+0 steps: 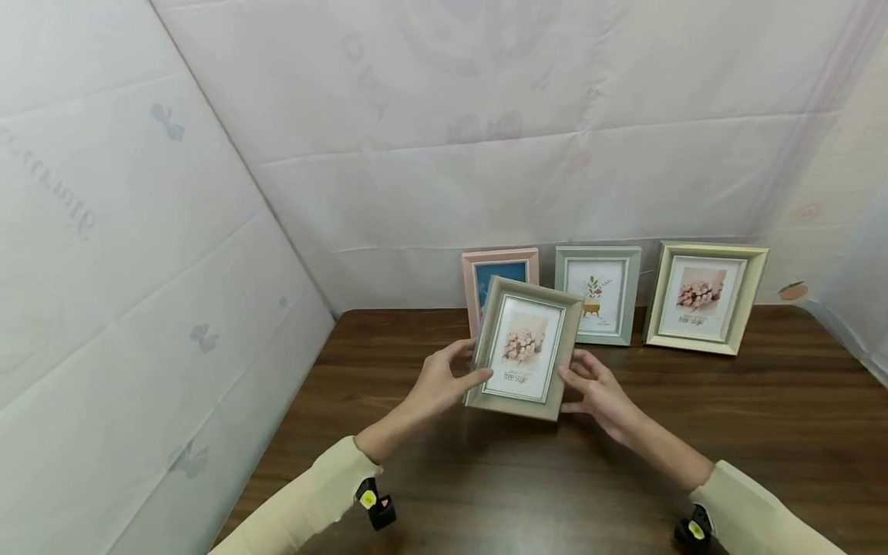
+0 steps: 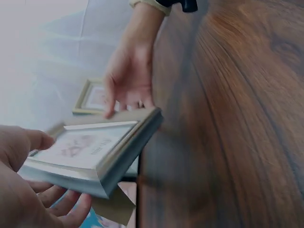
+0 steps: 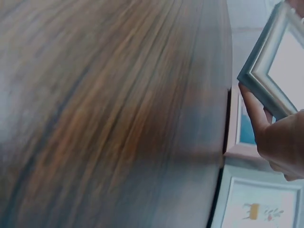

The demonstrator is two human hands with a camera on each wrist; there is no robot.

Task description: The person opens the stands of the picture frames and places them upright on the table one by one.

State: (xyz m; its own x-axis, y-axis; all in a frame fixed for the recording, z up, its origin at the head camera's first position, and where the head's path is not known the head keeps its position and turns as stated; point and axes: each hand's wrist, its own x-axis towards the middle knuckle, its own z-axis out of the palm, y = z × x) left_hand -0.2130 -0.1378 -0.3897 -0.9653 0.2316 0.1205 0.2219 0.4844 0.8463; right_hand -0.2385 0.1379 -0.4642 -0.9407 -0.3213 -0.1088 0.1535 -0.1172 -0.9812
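A grey-beige picture frame with a pink flower print is held up off the table, tilted, between both hands. My left hand grips its left edge, thumb on the front and fingers behind, as the left wrist view shows with the picture frame beside the left hand. On the opposite edge my right hand pinches the frame, thumb in front. In the right wrist view the right hand supports the frame's edge. The held frame partly hides a pink picture frame behind it.
A green picture frame with a potted plant print and a pale gold picture frame with flowers stand at the back of the brown wooden table. White printed cloth hangs behind, and more covers the left side.
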